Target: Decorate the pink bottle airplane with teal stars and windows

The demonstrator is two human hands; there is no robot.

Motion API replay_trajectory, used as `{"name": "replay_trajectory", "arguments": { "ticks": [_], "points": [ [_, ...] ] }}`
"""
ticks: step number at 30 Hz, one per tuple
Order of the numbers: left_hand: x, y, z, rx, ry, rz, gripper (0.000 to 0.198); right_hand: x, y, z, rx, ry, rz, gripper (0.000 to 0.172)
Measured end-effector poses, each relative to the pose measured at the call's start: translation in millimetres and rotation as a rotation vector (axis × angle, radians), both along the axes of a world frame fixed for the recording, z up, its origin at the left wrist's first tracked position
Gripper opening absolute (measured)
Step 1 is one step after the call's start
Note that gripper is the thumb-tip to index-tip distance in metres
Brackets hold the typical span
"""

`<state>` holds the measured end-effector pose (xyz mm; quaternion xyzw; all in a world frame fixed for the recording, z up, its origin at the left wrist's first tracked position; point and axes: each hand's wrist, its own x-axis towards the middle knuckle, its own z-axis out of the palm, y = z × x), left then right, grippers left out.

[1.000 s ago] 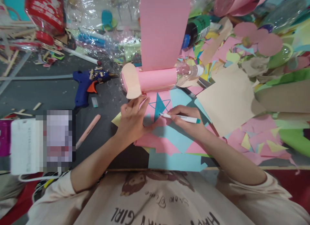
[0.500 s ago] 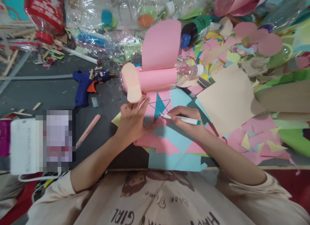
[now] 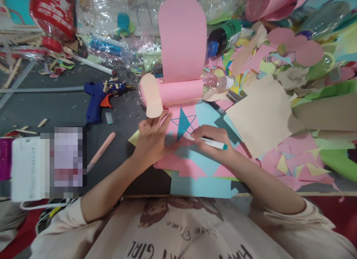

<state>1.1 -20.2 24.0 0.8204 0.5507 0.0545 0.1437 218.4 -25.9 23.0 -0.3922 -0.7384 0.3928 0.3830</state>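
Note:
My right hand point(image 3: 214, 142) is closed round a white marker with a teal cap point(image 3: 209, 142). Its tip rests on a pink paper point(image 3: 182, 127) that carries a blue star outline point(image 3: 182, 123), part of it coloured in. My left hand point(image 3: 153, 138) lies on the left edge of that paper with its fingers stretched out flat. Just beyond the star lies a plastic bottle wrapped in pink paper point(image 3: 181, 91), with a peach paper piece point(image 3: 152, 95) at its left end and a tall pink flap point(image 3: 182, 36) standing up from it.
A blue glue gun point(image 3: 99, 97) lies to the left on the dark table point(image 3: 55, 106). Left front are a white box point(image 3: 28, 168) and a peach stick point(image 3: 100, 150). Paper scraps point(image 3: 292, 158), a beige sheet point(image 3: 262, 114), a dark bottle point(image 3: 223, 38) and crumpled clear plastic point(image 3: 111, 25) crowd the far and right sides.
The pink flap on the bottle dropped lower, then rose again. My right hand shifted the marker slightly down and right along the star. My left hand stayed in place.

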Motion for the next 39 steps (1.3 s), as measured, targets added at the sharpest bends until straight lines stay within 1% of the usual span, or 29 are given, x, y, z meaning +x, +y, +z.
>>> {"name": "replay_trajectory", "arguments": {
  "ticks": [2,5,6,9,15,16,20,21,23,24,26,29,32,35,37,39],
  "points": [
    [0,0,0.6,-0.011,0.004,-0.003,0.079,0,0,1.6,0.010,-0.003,0.035,0.013],
    [0,1,1.4,-0.010,0.009,-0.007,0.078,0,-1,3.5,0.019,-0.029,-0.024,0.015],
    [0,1,1.4,-0.010,0.012,-0.009,0.078,1,0,3.4,0.021,-0.028,-0.008,0.014],
    [-1,1,0.8,-0.014,0.019,-0.013,0.079,1,0,0.8,0.035,-0.003,0.102,0.012],
    [-1,-1,-0.4,0.012,-0.015,-0.004,0.079,0,0,-0.5,0.024,0.035,0.087,0.009],
    [-1,-1,-0.3,0.013,-0.019,-0.001,0.078,0,1,-0.2,-0.001,0.037,0.051,0.010],
    [-2,0,0.7,-0.019,-0.030,0.005,0.074,3,5,-0.9,-0.188,0.092,-0.234,0.012],
    [-3,0,0.5,-0.035,-0.035,0.002,0.074,4,7,-1.8,-0.221,0.134,-0.273,0.011],
    [-6,1,-0.4,-0.059,-0.055,-0.009,0.077,7,12,-3.7,-0.259,0.219,-0.299,0.009],
    [-7,2,-1.1,-0.066,-0.066,-0.016,0.078,8,14,-4.5,-0.271,0.248,-0.292,0.009],
    [-11,2,-2.4,-0.064,-0.090,-0.025,0.077,10,17,-5.9,-0.306,0.259,-0.254,0.015],
    [-13,2,-2.7,-0.048,-0.103,-0.031,0.075,12,18,-6.6,-0.357,0.255,-0.138,0.028],
    [-12,1,-1.4,-0.041,-0.097,-0.035,0.073,11,15,-5.7,-0.398,0.274,-0.036,0.036],
    [-9,0,-0.1,-0.030,-0.092,-0.024,0.072,9,12,-2.9,-0.420,0.214,0.004,0.040],
    [-7,0,0.2,-0.024,-0.084,-0.010,0.073,8,11,-0.7,-0.393,0.161,0.028,0.044],
    [-5,0,0.3,-0.025,-0.066,0.003,0.076,7,13,1.1,-0.380,0.158,0.044,0.049]
  ]
}}
